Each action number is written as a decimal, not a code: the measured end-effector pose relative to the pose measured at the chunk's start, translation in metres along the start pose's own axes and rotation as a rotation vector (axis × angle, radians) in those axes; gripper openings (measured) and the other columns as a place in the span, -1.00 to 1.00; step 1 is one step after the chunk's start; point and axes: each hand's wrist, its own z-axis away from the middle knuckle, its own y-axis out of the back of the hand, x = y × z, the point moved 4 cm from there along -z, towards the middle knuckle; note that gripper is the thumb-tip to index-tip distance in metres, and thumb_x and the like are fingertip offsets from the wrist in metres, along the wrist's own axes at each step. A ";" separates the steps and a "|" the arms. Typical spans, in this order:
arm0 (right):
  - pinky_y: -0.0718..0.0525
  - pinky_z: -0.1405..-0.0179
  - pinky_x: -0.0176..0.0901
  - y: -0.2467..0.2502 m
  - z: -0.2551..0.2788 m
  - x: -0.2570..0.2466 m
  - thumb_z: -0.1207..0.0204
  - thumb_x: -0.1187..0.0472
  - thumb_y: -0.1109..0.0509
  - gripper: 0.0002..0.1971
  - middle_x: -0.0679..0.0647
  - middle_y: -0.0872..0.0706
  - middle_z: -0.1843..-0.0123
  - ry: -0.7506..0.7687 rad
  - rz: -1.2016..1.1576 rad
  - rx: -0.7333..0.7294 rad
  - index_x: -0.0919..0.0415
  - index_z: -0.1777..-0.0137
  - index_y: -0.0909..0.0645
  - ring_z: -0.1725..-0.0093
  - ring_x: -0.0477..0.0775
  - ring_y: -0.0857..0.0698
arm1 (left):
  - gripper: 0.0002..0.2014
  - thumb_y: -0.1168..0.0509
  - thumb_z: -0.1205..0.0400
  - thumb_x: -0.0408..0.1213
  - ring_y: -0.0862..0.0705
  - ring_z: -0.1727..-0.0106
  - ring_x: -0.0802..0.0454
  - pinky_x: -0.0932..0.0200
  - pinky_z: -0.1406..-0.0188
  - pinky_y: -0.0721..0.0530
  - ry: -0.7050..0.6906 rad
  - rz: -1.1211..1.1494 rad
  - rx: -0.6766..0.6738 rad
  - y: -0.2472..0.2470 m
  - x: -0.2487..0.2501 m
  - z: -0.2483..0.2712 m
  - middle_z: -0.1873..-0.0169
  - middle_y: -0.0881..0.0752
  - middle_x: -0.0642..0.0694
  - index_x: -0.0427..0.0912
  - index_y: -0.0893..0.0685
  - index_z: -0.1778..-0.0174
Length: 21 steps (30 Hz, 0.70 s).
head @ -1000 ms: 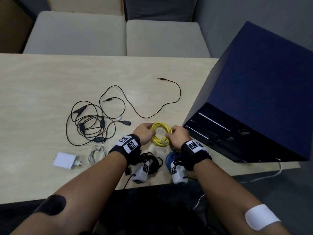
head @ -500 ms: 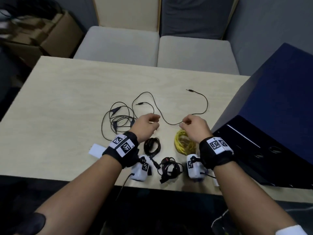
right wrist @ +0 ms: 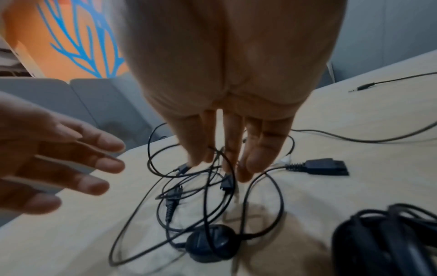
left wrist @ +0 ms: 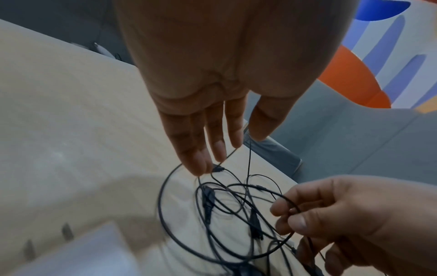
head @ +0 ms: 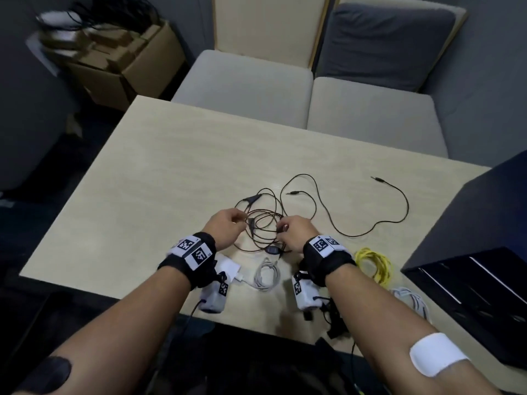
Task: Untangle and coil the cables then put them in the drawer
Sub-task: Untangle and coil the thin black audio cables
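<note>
A tangled black cable (head: 265, 226) with an inline control (right wrist: 212, 242) lies mid-table. My left hand (head: 241, 222) reaches into its left side with straight fingers (left wrist: 201, 164), tips touching the strands; one thin strand runs up between thumb and forefinger. My right hand (head: 281, 228) pinches loops of the same tangle between thumb and fingers (left wrist: 286, 214). A coiled yellow cable (head: 373, 263) lies on the table right of my right wrist. The dark blue drawer unit (head: 470, 223) stands at the right with a drawer open.
A white charger (head: 228, 267) and a coiled white cable (head: 266, 273) lie between my wrists. A black coiled cable (right wrist: 387, 240) sits near the table's front edge, another white cable (head: 410, 300) by the drawer. Cushioned seats (head: 242, 84) stand beyond the table (head: 142, 181).
The yellow coil has been let go and lies on the table. Both hands have moved left onto the black tangle, and the right hand has taken hold of its loops.
</note>
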 end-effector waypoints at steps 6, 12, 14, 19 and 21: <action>-0.63 0.17 -0.16 0.021 0.002 -0.025 -0.53 0.30 -0.37 -0.87 -0.04 -0.70 0.21 0.025 -0.157 0.105 0.06 0.10 -0.70 0.17 0.06 -0.65 | -0.68 -0.32 -0.57 -0.37 -0.68 -0.04 -0.06 0.03 -0.12 -0.64 -0.073 0.093 -0.084 0.014 0.001 -0.012 -0.10 -0.70 -0.08 -0.12 -0.64 -0.26; -0.64 0.42 -0.23 0.105 0.064 -0.085 -0.52 0.45 -0.37 -0.84 0.11 -0.66 0.29 0.238 -0.550 0.277 0.18 0.12 -0.68 0.48 -0.07 -0.60 | -0.33 -0.52 -0.46 -0.30 -0.57 -0.22 0.05 0.01 -0.16 -0.70 -0.311 0.181 -0.277 0.009 0.043 -0.012 -0.29 -0.55 0.01 0.19 -0.45 -0.45; -0.64 0.44 -0.20 0.133 0.081 -0.102 -0.53 0.49 -0.35 -0.83 0.20 -0.66 0.23 0.326 -0.696 0.339 0.22 0.11 -0.67 0.47 -0.02 -0.61 | -0.38 -0.48 -0.49 -0.38 -0.59 -0.07 0.13 0.20 0.01 -0.75 -0.394 0.217 -0.278 0.010 0.061 -0.009 -0.21 -0.57 0.01 0.19 -0.49 -0.41; -0.47 0.55 -0.31 0.191 0.110 -0.108 -0.58 0.51 -0.27 -0.80 0.14 -0.62 0.24 0.456 -1.003 0.549 0.23 0.11 -0.62 0.52 -0.10 -0.54 | -0.56 -0.25 -0.63 -0.54 -0.66 0.08 0.34 0.42 0.05 -0.55 -0.513 0.279 -0.162 0.024 0.093 -0.007 0.04 -0.70 0.21 0.11 -0.63 -0.24; -0.40 0.59 -0.32 0.204 0.114 -0.092 -0.62 0.49 -0.23 -0.80 0.08 -0.58 0.26 0.448 -1.100 0.655 0.22 0.11 -0.60 0.55 -0.13 -0.46 | -0.59 -0.25 -0.63 -0.57 -0.66 0.12 0.40 0.48 0.07 -0.54 -0.545 0.390 -0.228 0.032 0.104 0.000 -0.02 -0.75 0.18 0.04 -0.65 -0.21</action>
